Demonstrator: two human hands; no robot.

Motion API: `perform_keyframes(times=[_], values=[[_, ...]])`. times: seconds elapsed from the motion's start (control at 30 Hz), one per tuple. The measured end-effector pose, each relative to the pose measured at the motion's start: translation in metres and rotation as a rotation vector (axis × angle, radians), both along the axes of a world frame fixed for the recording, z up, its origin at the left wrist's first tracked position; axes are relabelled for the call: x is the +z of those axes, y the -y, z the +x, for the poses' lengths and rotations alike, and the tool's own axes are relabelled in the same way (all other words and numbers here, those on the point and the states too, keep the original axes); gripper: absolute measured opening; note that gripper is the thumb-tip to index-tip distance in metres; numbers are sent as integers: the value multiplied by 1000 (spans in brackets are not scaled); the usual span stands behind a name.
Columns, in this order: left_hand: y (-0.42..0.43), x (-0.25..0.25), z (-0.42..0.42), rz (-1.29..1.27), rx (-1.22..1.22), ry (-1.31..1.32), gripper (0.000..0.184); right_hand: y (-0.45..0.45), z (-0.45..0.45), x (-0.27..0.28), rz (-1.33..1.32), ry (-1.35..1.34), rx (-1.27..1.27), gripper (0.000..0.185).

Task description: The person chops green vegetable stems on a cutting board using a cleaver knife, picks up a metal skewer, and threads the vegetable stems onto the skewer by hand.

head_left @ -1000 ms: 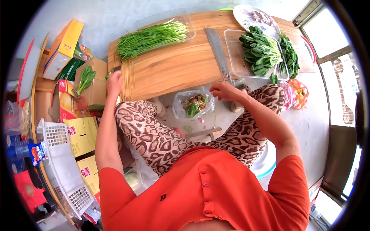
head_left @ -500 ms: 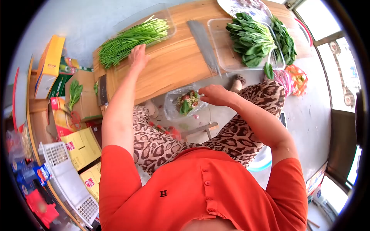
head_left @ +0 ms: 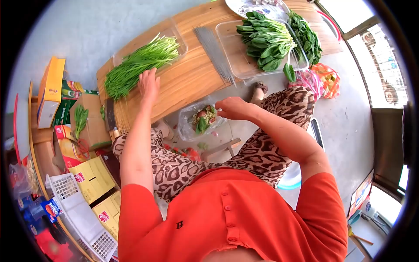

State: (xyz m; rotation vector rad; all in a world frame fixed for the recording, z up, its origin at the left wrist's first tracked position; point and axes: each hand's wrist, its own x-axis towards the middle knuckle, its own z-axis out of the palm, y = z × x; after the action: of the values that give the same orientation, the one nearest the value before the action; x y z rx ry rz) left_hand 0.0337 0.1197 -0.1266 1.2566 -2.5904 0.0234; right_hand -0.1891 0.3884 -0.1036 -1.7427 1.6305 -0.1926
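My left hand (head_left: 149, 84) is over the wooden table, beside the lower edge of a bundle of long green chives (head_left: 142, 65). Its fingers are stretched out and nothing shows in them; whether they touch the chives I cannot tell. The chives lie partly in a clear plastic tray (head_left: 183, 40). My right hand (head_left: 233, 108) is held low between the knees, fingers pinched together at the edge of a clear plastic bag (head_left: 185, 126) of vegetable scraps (head_left: 203, 120). What the pinch holds, if anything, is hidden.
The wooden table (head_left: 183, 85) holds thin grey rods (head_left: 214, 52), a second clear tray (head_left: 229, 48), leafy greens (head_left: 266, 41), a patterned plate (head_left: 235, 6) and a knife (head_left: 110, 115). Boxes (head_left: 91, 168) and a white basket (head_left: 83, 214) stand left. Bags (head_left: 327, 81) lie on the floor.
The whole view has shifted, so the table and its contents appear further left. Both hands keep nearly the same places beside the chives and the bag.
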Motion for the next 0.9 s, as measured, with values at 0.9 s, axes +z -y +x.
perform_keyframes(times=[0.9], values=[[-171, 20, 41, 119, -68, -89, 43, 77, -124, -17, -154, -515, -679, 24]])
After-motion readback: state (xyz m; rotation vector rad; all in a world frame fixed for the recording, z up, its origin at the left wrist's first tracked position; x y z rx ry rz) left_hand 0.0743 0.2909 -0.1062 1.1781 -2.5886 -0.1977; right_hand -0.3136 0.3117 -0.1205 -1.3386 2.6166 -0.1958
